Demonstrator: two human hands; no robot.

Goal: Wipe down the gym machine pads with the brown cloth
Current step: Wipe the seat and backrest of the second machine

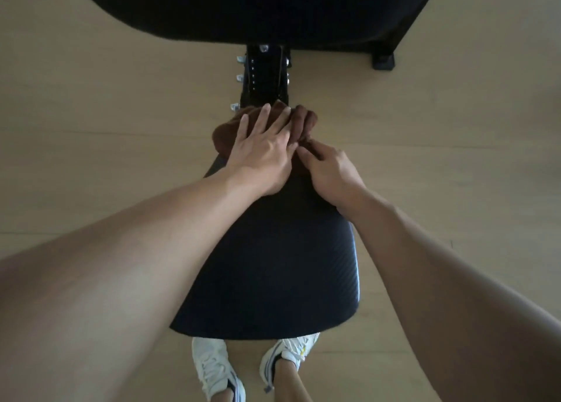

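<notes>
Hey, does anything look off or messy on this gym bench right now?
Nothing stands out. The brown cloth is bunched at the seat pad's far end under the left hand, the right hand pinching its edge.

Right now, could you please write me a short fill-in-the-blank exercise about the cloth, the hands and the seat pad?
1. The left hand presses flat on the ____ cloth.
2. The right hand pinches the cloth with ____ fingers.
3. The cloth lies at the ____ end of the seat pad, away from the person.
4. Below the pad's near edge show two white ____.

Missing words: brown; curled; far; shoes
</notes>
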